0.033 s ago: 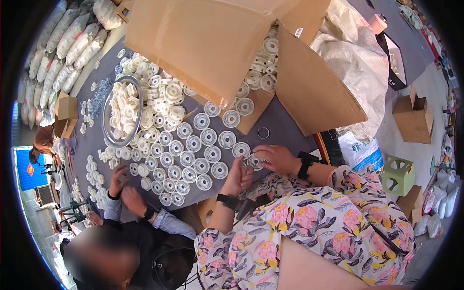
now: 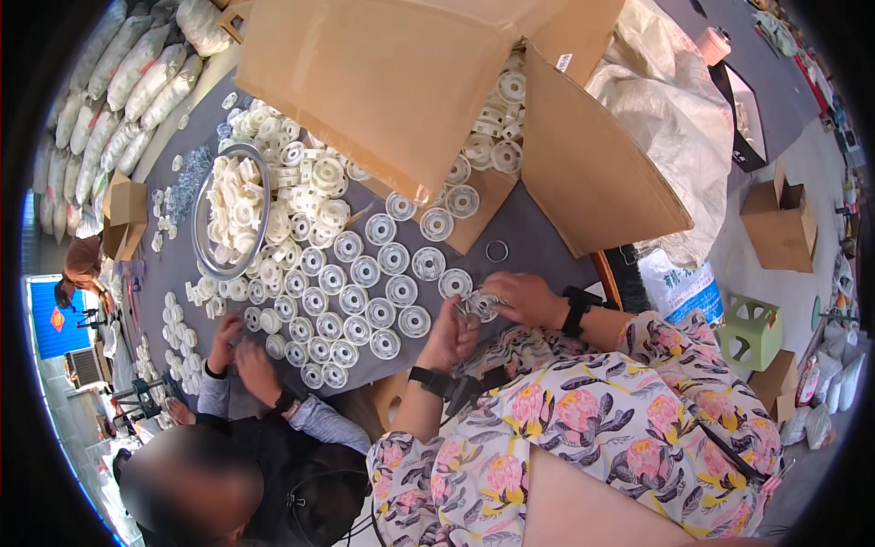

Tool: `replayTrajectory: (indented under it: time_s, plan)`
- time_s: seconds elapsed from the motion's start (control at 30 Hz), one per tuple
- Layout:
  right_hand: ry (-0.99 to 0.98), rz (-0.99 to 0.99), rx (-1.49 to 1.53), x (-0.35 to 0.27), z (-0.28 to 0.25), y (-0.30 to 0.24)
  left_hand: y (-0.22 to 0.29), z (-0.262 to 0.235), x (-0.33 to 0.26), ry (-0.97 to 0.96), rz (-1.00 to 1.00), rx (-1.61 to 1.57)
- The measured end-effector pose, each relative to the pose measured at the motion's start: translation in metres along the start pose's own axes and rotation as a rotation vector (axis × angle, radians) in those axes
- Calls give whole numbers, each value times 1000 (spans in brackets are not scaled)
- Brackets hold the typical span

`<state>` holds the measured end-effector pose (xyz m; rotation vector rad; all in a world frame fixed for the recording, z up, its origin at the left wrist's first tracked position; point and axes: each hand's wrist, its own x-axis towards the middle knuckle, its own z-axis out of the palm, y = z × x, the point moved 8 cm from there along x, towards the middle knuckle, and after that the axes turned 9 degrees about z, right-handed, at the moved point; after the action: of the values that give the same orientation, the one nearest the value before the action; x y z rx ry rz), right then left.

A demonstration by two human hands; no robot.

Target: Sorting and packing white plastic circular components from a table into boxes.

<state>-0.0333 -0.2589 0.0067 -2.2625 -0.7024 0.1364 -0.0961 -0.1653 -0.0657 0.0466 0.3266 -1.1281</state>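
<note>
We have a white wheel-like piece (image 2: 484,309) between our two hands, just above the near edge of the worktop (image 2: 538,232): the fingers of our left hand (image 2: 448,337) are pinched narrow at its left side, and those of our right hand (image 2: 529,301) curl close over its far rim. We judge this piece half-handled; just beyond it, rows of similar discs (image 2: 354,299) lie neatly spread, while a cream heap (image 2: 319,178) behind them looks unsorted, so much seems left. A loose ring (image 2: 496,241) lies apart. The metal basin (image 2: 265,196) is piled with cream parts, and more discs show at the mouth of the large cardboard box (image 2: 383,82). To our left, a co-worker's hands (image 2: 257,372) are near the discs; what they hold, we cannot tell. The smaller carton's (image 2: 779,228) inside is too dark to read.
</note>
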Motion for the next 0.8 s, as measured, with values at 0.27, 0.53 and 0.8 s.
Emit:
replayTrajectory:
  time_s: [0.27,0.53,0.8]
  plan:
    - [-118,460,334,-4,20,49,40,6,-12,682,738,765]
    - [-277,663,986,1,38,39,46,-5,-21,602,874,671]
    - [-103,534,499,15,-5,19,24,-32,-19,799,591,331]
